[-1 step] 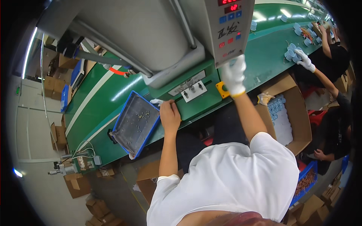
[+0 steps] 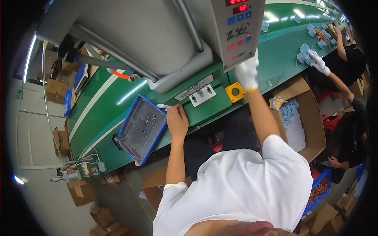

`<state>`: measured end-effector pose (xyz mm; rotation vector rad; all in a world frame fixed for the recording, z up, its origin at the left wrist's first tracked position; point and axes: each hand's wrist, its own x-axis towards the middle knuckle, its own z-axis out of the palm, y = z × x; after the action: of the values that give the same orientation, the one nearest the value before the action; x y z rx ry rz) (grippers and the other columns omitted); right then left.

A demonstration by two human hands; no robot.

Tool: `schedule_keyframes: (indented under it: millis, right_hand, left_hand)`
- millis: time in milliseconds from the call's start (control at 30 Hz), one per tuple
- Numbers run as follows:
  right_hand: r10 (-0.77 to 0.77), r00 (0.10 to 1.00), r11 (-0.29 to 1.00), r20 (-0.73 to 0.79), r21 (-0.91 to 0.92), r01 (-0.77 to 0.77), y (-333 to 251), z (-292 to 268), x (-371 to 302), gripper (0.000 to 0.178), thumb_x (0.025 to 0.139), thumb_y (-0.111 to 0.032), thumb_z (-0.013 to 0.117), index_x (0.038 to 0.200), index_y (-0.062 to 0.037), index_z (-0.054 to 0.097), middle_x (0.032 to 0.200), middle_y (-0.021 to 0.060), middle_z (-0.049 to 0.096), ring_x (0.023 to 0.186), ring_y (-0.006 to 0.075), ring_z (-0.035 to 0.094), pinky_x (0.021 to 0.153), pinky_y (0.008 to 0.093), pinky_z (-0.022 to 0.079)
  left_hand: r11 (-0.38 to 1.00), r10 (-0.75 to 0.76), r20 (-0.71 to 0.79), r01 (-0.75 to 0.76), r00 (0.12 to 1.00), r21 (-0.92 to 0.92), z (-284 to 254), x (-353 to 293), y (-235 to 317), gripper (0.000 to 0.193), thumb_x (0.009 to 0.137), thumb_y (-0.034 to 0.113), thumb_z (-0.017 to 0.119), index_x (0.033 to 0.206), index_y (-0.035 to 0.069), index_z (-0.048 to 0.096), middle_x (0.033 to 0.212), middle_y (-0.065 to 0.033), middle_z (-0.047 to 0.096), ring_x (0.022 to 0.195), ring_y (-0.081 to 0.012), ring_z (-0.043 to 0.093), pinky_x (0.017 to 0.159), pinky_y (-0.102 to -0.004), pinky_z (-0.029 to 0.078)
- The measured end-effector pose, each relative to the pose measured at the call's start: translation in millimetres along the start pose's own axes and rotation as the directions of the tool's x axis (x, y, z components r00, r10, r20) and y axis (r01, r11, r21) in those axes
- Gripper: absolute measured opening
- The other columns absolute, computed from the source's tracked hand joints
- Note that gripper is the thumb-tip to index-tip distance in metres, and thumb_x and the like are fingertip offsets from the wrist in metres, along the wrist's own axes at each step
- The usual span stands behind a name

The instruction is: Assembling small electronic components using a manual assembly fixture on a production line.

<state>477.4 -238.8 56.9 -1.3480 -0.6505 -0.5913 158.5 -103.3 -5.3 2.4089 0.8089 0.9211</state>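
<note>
My right hand [image 2: 248,74] wears a white glove and reaches past the lower end of the control panel [image 2: 239,37]. The panel hides its fingers. Next to that wrist is a yellow box with a round dark push button [image 2: 235,91]. My bare left hand [image 2: 177,121] rests at the left side of the press's green base [image 2: 208,110], its visible fingers stretched out and slightly apart. A small white piece [image 2: 162,106] lies by its fingertips; whether they touch it I cannot tell. Left of it stands a blue-rimmed tray [image 2: 138,129] with several small metal parts.
The press's large grey cylinder [image 2: 138,39] towers over the green bench. An open carton [image 2: 315,122] with light-blue cups stands at the right. Farther right, a co-worker's gloved hand [image 2: 319,63] touches blue cups. A blue bin [image 2: 321,190] of copper-coloured parts sits low at the right.
My right hand has moved up and away from me, farther behind the panel, uncovering the yellow button box. The left hand stays in place.
</note>
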Motion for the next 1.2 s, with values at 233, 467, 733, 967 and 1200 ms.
schedule_keyframes:
  millis: [233,467,733,967,1200]
  right_hand:
    - [0.604,0.632,0.718,0.486,-0.676,-0.166,152,39,83,0.044,0.104,-0.048,0.065,0.125,-0.0113,0.076,0.133,0.0204,0.075,0.128,0.0361,0.071,0.107,0.0477,0.056]
    - [0.099,0.93,0.708,0.353,-0.682,0.184,175,-103,164,0.04,0.103,-0.038,0.064,0.131,-0.0124,0.077,0.126,0.0187,0.078,0.12,0.0393,0.072,0.108,0.0475,0.056]
    - [0.584,0.8,-0.011,0.138,-0.984,0.177,235,-307,223,0.08,0.097,-0.076,0.054,0.162,-0.0292,0.058,0.167,0.0136,0.056,0.153,0.0435,0.051,0.125,0.0529,0.042]
    - [0.681,0.725,0.112,0.106,-0.993,0.04,271,-309,220,0.072,0.1,-0.068,0.047,0.151,-0.0204,0.066,0.152,0.0241,0.064,0.142,0.0517,0.055,0.121,0.0546,0.042]
    - [0.628,0.633,0.416,0.452,-0.883,0.217,158,-214,132,0.054,0.097,-0.063,0.062,0.123,-0.0201,0.08,0.13,0.0144,0.072,0.132,0.0424,0.057,0.116,0.0475,0.047]
  left_hand:
    - [0.995,-0.066,-0.013,0.067,0.998,0.069,6,-9,-16,0.014,0.109,0.011,0.063,0.115,0.0,0.07,0.107,-0.0197,0.07,0.1,-0.0377,0.069,0.088,-0.0454,0.054]
    - [0.984,-0.109,0.002,0.108,0.994,0.143,8,-10,-9,0.014,0.11,0.01,0.061,0.115,-0.001,0.068,0.104,-0.0183,0.07,0.089,-0.0342,0.068,0.081,-0.042,0.054]
    - [0.98,-0.061,0.02,0.056,0.998,0.189,10,-4,-4,0.01,0.108,0.007,0.061,0.112,-0.002,0.065,0.101,-0.0196,0.069,0.089,-0.0368,0.068,0.08,-0.045,0.053]
    - [0.975,-0.056,-0.025,0.06,0.998,0.216,13,-9,-9,0.011,0.108,0.006,0.061,0.112,-0.002,0.067,0.101,-0.0205,0.072,0.088,-0.0367,0.071,0.081,-0.0438,0.055]
    - [0.974,-0.104,0.013,0.099,0.995,0.202,9,-11,-10,0.012,0.107,0.007,0.062,0.112,-0.003,0.067,0.1,-0.0209,0.071,0.088,-0.0365,0.071,0.08,-0.0443,0.055]
